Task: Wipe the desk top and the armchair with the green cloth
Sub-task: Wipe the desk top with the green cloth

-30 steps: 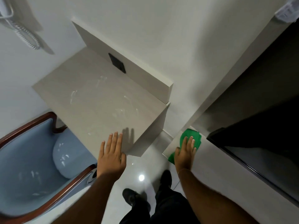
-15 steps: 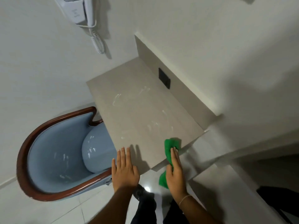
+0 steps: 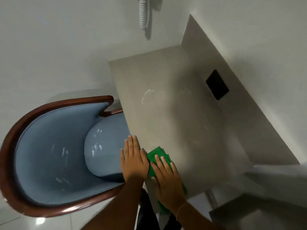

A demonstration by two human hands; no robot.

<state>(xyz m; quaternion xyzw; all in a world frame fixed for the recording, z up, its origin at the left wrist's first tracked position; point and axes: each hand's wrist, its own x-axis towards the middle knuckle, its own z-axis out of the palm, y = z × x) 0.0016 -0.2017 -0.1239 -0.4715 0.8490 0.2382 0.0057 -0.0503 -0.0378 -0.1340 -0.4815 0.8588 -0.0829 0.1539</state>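
The green cloth (image 3: 157, 155) lies on the near corner of the beige desk top (image 3: 174, 113), part of it hanging past the front edge. My right hand (image 3: 167, 180) is pressed flat on top of it, fingers spread. My left hand (image 3: 134, 158) lies flat beside it at the desk's left edge, touching the cloth's side and holding nothing. White smears show on the desk surface. The armchair (image 3: 49, 155), blue padding in a dark wooden frame, stands to the left with its seat tucked partly under the desk.
A black socket plate (image 3: 217, 84) sits in the desk's raised back panel. A white coiled phone cord (image 3: 144, 14) hangs on the wall above. A lower grey surface (image 3: 259, 213) lies at the bottom right. Glossy white floor tiles (image 3: 49, 223) run under the chair.
My right hand carried the green cloth from the low surface on the right onto the desk's near corner. The view swung left, bringing the armchair fully in. My left hand stayed at the desk edge.
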